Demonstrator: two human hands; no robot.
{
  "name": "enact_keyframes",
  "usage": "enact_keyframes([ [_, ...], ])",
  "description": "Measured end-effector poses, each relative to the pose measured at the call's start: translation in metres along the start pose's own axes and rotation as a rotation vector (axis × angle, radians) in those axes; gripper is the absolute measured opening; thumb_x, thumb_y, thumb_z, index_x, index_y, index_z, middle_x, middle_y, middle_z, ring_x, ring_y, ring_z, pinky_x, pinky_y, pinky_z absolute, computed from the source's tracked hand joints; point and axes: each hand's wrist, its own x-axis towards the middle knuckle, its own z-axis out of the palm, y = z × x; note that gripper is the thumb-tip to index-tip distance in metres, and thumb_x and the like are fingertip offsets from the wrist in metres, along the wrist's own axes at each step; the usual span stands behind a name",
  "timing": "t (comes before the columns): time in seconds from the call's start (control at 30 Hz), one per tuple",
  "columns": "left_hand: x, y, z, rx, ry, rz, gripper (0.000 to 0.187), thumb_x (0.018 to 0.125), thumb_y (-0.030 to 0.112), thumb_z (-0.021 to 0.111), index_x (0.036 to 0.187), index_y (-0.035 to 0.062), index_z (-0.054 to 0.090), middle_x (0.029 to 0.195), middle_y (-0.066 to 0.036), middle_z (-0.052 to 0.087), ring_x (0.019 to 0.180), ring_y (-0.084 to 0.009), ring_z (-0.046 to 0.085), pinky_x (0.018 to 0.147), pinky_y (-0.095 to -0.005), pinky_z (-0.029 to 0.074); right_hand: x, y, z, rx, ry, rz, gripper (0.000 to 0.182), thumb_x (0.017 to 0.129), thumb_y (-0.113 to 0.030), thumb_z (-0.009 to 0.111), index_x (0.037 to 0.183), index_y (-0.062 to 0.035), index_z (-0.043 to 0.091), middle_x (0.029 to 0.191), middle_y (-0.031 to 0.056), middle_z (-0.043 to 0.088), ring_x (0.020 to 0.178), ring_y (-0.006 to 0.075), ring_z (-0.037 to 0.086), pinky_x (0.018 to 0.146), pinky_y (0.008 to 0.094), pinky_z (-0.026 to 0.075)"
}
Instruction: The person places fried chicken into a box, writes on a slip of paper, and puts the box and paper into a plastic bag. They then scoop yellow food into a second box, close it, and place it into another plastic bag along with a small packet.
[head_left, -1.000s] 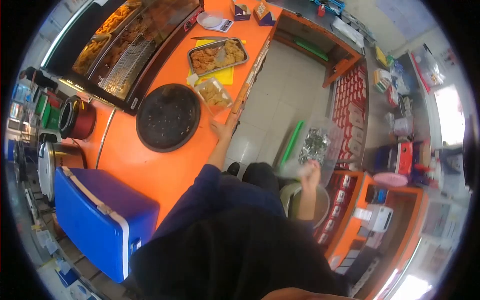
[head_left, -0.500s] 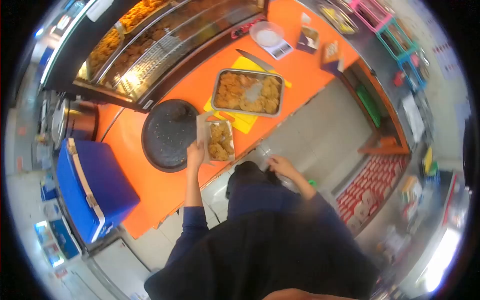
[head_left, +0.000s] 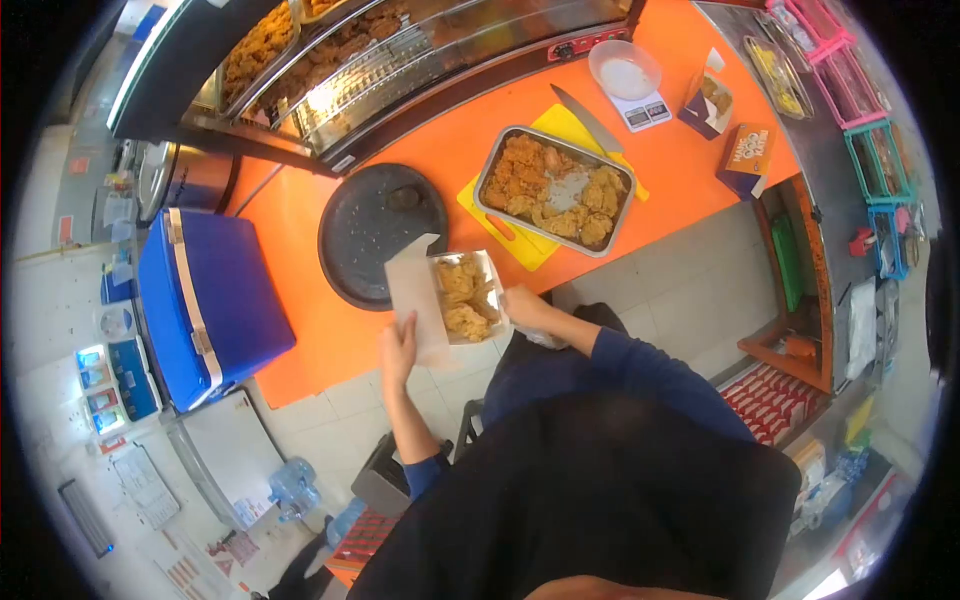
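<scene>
A white cardboard takeaway box [head_left: 492, 318] with its lid standing open contains several pieces of fried chicken [head_left: 463, 290]. My left hand [head_left: 398, 350] is closed on the lower left edge of the lid [head_left: 412, 295]. At the opposite side, my right hand [head_left: 522, 305] grips the box's right wall, its fingertips partly hidden. The box is at the counter's front edge. Just beyond it lies a round black tray [head_left: 350, 240] with crumbs and a small dark lump. To the right, a metal pan [head_left: 560, 238] of fried chicken rests on a yellow cutting board [head_left: 530, 250].
A knife [head_left: 588, 120] lies behind the pan. Farther right are a scale [head_left: 645, 113] with a plastic bowl [head_left: 625, 70] and two printed boxes, one of them orange and purple [head_left: 748, 160]. A blue cooler [head_left: 215, 310] stands left; a glass display warmer [head_left: 400, 75] lines the back.
My right hand has come from beside my body to the box's right wall. The box has been drawn toward me, and the view has turned and shifted.
</scene>
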Motion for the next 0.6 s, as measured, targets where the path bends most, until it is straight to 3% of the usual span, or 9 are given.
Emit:
enact_keyframes([
  [0.07,-0.014,0.009,-0.012,-0.196,0.074,0.011,0.035,0.094,0.025,0.055,0.102,-0.0083,0.061,0.086,-0.016,0.069,0.075,-0.0185,0.063,0.071,-0.0322,0.049,0.002,-0.009,-0.022,0.131,0.059,0.057,0.036,0.086,-0.023,0.051,0.076,0.0101,0.06,0.075,0.0336,0.058,0.073,0.0461,0.06,0.068,0.0505,0.047],
  [0.13,-0.013,0.029,-0.019,-0.152,0.084,0.04,0.034,0.095,0.025,0.055,0.1,-0.0085,0.061,0.083,-0.013,0.068,0.072,-0.0145,0.061,0.068,-0.0312,0.048,0.005,-0.008,-0.016,0.16,0.075,0.069,0.034,0.088,-0.021,0.05,0.079,0.0114,0.058,0.072,0.0337,0.056,0.074,0.0477,0.059,0.068,0.0516,0.045],
  [0.17,-0.009,0.034,-0.027,-0.003,-0.02,-0.122,0.034,0.094,0.024,0.056,0.099,-0.0084,0.062,0.081,-0.01,0.068,0.072,-0.0122,0.061,0.067,-0.0298,0.048,0.003,-0.005,-0.015,0.159,0.123,-0.003,0.033,0.088,-0.019,0.05,0.079,0.0119,0.057,0.071,0.0335,0.056,0.074,0.0475,0.059,0.068,0.0518,0.045],
  [0.2,-0.007,0.046,-0.031,0.009,-0.031,-0.101,0.034,0.094,0.024,0.056,0.099,-0.0084,0.062,0.081,-0.01,0.068,0.072,-0.0122,0.061,0.067,-0.0298,0.048,0.002,-0.003,-0.02,0.157,0.184,-0.07,0.032,0.088,-0.017,0.05,0.079,0.0124,0.056,0.07,0.0333,0.056,0.074,0.0474,0.059,0.068,0.0519,0.045],
  [0.3,0.0,0.075,-0.022,-0.255,0.013,0.007,0.032,0.094,0.023,0.057,0.099,-0.0085,0.063,0.083,-0.01,0.069,0.071,-0.0104,0.059,0.066,-0.029,0.048,-0.01,-0.004,-0.06,0.247,0.184,0.086,0.035,0.088,-0.019,0.049,0.075,0.0113,0.059,0.072,0.0329,0.058,0.072,0.0476,0.06,0.067,0.053,0.047],
  [0.43,0.027,0.125,-0.008,-0.072,-0.068,0.138,0.031,0.093,0.021,0.057,0.099,-0.0087,0.063,0.084,-0.01,0.069,0.072,-0.0109,0.06,0.066,-0.0291,0.048,-0.052,0.006,-0.107,0.205,0.375,0.013,0.034,0.089,-0.019,0.048,0.077,0.0102,0.059,0.071,0.032,0.058,0.069,0.0467,0.06,0.066,0.0517,0.047],
  [0.53,0.047,0.181,0.028,-0.111,-0.17,0.345,0.03,0.093,0.02,0.057,0.099,-0.0091,0.062,0.083,-0.011,0.069,0.071,-0.011,0.06,0.066,-0.0298,0.048,-0.095,0.031,-0.157,0.392,0.545,0.112,0.029,0.092,-0.019,0.044,0.09,0.0069,0.056,0.073,0.0314,0.058,0.071,0.0455,0.061,0.066,0.0506,0.047],
  [0.57,0.048,0.212,0.039,-0.076,-0.221,0.363,0.03,0.093,0.02,0.058,0.099,-0.009,0.062,0.081,-0.013,0.069,0.071,-0.0105,0.059,0.065,-0.03,0.048,-0.12,0.034,-0.181,0.384,0.469,0.273,0.03,0.094,-0.02,0.041,0.092,0.0061,0.056,0.076,0.0313,0.059,0.075,0.0447,0.061,0.067,0.05,0.047],
  [0.6,0.049,0.248,0.054,-0.038,-0.27,0.383,0.029,0.093,0.019,0.058,0.098,-0.009,0.062,0.079,-0.014,0.069,0.07,-0.01,0.059,0.065,-0.0303,0.048,-0.147,0.041,-0.205,0.386,0.545,0.309,0.03,0.094,-0.02,0.041,0.092,0.0061,0.056,0.076,0.0313,0.059,0.075,0.0447,0.061,0.067,0.05,0.047],
])
